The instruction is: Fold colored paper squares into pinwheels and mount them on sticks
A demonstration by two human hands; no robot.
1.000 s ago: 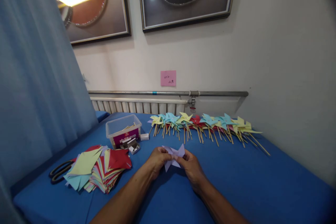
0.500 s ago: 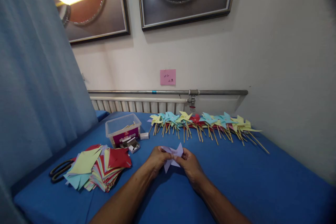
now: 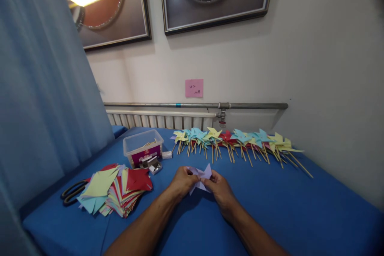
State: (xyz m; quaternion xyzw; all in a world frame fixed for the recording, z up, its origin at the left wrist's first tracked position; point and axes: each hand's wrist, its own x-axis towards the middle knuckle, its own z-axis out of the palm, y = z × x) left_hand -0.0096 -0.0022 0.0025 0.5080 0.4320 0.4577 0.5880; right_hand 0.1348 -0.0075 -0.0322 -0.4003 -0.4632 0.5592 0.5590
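Note:
A lilac paper pinwheel is held between my two hands over the blue table, its blades folded toward the middle. My left hand grips it from the left, with the thumb pressed near its centre. From the right, my right hand pinches it, and that thumb also lies close to the centre. The two thumbs nearly meet there, hiding the middle of the paper. No stick shows on this pinwheel.
Finished pinwheels on sticks lie in a row along the back. At left are cut paper sheets, scissors, a clear plastic tub holding sticks, and a small open box. A blue curtain hangs on the left.
The whole view has shifted slightly, so everything sits a little further right. Both hands keep hold of the lilac pinwheel, which has turned slightly between the fingers.

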